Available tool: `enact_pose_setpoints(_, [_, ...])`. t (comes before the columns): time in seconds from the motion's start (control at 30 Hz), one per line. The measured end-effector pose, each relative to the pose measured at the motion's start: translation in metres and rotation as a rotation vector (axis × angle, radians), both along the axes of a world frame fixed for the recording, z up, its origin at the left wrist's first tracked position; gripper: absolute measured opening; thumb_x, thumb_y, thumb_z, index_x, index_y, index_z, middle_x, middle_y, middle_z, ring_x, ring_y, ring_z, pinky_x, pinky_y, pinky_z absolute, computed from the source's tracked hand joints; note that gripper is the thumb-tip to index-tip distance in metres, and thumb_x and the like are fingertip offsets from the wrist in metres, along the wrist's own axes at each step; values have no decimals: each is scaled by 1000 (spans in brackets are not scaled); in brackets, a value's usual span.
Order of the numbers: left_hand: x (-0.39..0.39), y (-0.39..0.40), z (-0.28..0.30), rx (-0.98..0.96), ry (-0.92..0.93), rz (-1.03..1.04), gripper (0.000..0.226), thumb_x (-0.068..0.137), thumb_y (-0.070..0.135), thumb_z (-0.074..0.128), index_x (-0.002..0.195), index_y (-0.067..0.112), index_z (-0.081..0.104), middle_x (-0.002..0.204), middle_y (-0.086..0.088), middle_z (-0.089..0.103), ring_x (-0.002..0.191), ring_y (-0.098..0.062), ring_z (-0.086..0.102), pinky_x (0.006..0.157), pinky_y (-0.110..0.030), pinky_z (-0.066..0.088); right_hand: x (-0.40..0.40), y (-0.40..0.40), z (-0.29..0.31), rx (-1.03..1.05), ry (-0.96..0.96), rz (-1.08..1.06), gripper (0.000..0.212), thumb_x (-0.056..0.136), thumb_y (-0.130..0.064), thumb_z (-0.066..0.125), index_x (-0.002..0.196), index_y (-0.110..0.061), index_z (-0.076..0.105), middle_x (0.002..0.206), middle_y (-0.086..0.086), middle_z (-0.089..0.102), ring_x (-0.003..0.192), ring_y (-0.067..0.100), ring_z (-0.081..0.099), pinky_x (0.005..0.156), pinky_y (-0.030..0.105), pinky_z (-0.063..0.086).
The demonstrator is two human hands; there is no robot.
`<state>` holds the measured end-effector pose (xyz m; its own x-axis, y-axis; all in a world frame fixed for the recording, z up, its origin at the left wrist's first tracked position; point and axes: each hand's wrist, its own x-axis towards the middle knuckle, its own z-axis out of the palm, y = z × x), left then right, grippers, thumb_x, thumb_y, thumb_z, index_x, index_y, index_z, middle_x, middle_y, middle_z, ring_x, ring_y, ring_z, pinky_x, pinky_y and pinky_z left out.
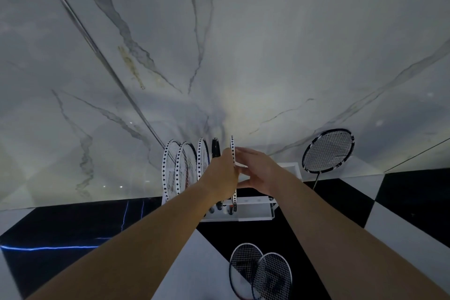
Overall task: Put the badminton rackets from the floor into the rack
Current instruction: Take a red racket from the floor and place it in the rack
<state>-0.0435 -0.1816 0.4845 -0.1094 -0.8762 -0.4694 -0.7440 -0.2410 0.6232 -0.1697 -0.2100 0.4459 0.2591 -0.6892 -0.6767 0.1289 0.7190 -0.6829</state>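
- Marble-veined wall (243, 44) fills most of my view, with a black-and-white checkered floor (73, 226) running along its foot.
- Against that wall stands a white rack (255, 212), directly beyond my hands.
- My left hand (222, 175) reaches into the rack beside the white-rimmed racket (233, 151), which stands upright on edge in a slot; the back of the hand faces me, so I cannot tell how the fingers lie or whether they grip the frame.
- My right hand (258, 170) is just right of that racket, fingers spread and relaxed, the fingertips at or very near its rim, holding nothing that I can see.
- Left of my left hand, four more rackets (185, 168) stand upright in the rack: three white-rimmed, one dark.
- Well to the right of my right hand, a dark racket (327, 151) leans head-up against the wall, beyond the rack's end.
- Below my right forearm, nearer to me, two rackets on the floor (261, 270) lie with their heads overlapping.
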Motion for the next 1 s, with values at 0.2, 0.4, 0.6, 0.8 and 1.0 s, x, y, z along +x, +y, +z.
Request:
enact_pose_setpoints(0.2, [0, -1, 2, -84, -41, -52, 40, 110, 11, 41, 148, -4, 40, 134, -29, 58, 64, -3, 46, 42, -11, 43, -2, 2, -3, -6, 21, -9, 39, 96, -30, 66, 133, -19, 63, 126, 5, 69, 119, 26, 65, 99, 61, 52])
enact_pose_setpoints(0.4, [4, -2, 19, -136, -51, 18, 33, 108, 16, 46, 139, 9, 38, 95, -13, 65, 65, -17, 62, 53, -30, 50, -20, 14, 0, -32, 153, -76, 29, 94, -29, 69, 121, -18, 68, 114, 5, 75, 108, 25, 70, 91, 42, 55])
enact_pose_setpoints(0.6, [7, -8, 47, -379, -143, 16, 31, 104, 22, 51, 134, 12, 53, 118, -8, 61, 82, -19, 66, 71, -31, 56, -55, 37, -4, -51, 207, -259, 18, 98, -21, 64, 113, -15, 71, 103, 4, 77, 92, 22, 72, 73, 32, 53])
enact_pose_setpoints(0.8, [-14, 48, 28, -373, 194, 137, 11, 101, 27, 56, 95, 27, 65, 73, 7, 72, 54, 0, 64, 46, -12, 48, -94, 95, -36, -91, 243, -357, 11, 97, -17, 63, 104, -16, 71, 89, 3, 72, 79, 18, 66, 69, 29, 49])
enact_pose_setpoints(1.0, [-51, 139, -61, -145, 315, 368, 13, 98, 28, 60, 86, 27, 65, 60, 11, 69, 49, -4, 58, 45, -20, 46, -149, 183, -80, -28, 330, -199, 11, 98, -18, 60, 100, -19, 71, 88, 1, 73, 77, 15, 65, 71, 29, 50])
